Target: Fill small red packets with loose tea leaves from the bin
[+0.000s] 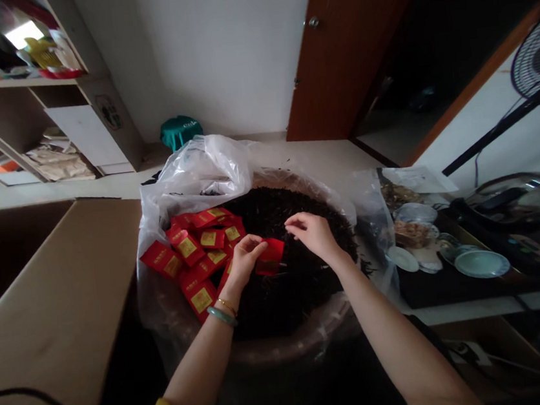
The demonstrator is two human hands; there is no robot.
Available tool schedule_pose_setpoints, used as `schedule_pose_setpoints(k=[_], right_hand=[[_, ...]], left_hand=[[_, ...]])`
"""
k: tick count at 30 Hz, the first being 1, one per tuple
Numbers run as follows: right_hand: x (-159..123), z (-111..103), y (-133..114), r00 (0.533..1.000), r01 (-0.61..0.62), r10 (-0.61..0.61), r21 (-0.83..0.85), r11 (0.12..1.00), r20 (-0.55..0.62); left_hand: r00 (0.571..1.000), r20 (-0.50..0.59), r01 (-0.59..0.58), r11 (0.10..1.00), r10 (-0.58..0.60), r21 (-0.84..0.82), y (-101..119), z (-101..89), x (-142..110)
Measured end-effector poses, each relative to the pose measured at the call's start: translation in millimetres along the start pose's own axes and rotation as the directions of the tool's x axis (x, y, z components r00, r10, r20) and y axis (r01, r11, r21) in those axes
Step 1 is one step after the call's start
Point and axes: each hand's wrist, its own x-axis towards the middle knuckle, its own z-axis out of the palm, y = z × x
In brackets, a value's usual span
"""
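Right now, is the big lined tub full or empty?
Nearly full: dark loose leaves fill the tub almost to its rim, red packets piled on top.

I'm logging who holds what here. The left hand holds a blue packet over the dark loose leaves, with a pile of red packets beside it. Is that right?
Not quite: in the head view the packet in the left hand is red, not blue. The rest stands: it is over the dark loose leaves, with the pile of red packets beside it.

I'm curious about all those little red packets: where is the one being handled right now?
In the head view, the red packet sits near the middle, pinched in the left hand over the dark loose tea, just right of the packet pile.
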Motion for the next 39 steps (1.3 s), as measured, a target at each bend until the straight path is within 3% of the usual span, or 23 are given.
schedule_pose_setpoints(k=[2, 4, 7, 11, 15, 18, 27, 33, 39], right_hand=[[1, -1, 3, 0.994, 0.062, -0.066, -0.053, 0.997, -0.089], [-1, 1, 2, 0.985, 0.154, -0.160, -0.076, 0.985, -0.070], [-7, 11, -3, 0.969, 0.229, -0.224, -0.045, 0.972, 0.106], [-14, 28, -7, 0.934, 0.209, -0.160, -0.125, 0.970, 0.321], [-14, 32, -9, 0.965, 0.197, -0.167, -0.137, 0.971, 0.204], [-14, 30, -11, 0.961, 0.209, -0.172, -0.158, 0.965, 0.217], [-19, 36, -10, 0.933, 0.331, -0.266, -0.284, 0.900, 0.244], [-16, 38, -12, 0.938, 0.347, -0.329, -0.268, 0.899, 0.111], [-12, 36, -11, 0.946, 0.323, -0.310, -0.273, 0.906, 0.093]], left_hand=[[0.997, -0.033, -0.069, 0.997, 0.068, -0.040, -1, -1.6, 2], [0.990, -0.049, -0.136, 0.989, 0.134, -0.052, -3, -3.0, 3], [0.989, -0.024, -0.145, 0.989, 0.144, -0.037, -5, -4.6, 4], [0.989, 0.002, -0.146, 0.986, 0.146, 0.086, -7, -5.2, 5], [0.954, 0.005, -0.286, 0.902, 0.301, 0.324, -8, -4.8, 4], [0.954, 0.057, -0.291, 0.869, 0.293, 0.399, -12, -5.2, 4], [0.972, 0.090, -0.234, 0.868, 0.216, 0.437, -19, -5.2, 4], [0.976, 0.038, -0.210, 0.867, 0.216, 0.452, -15, -5.1, 3], [0.982, 0.028, -0.182, 0.882, 0.189, 0.435, -14, -4.0, 2]])
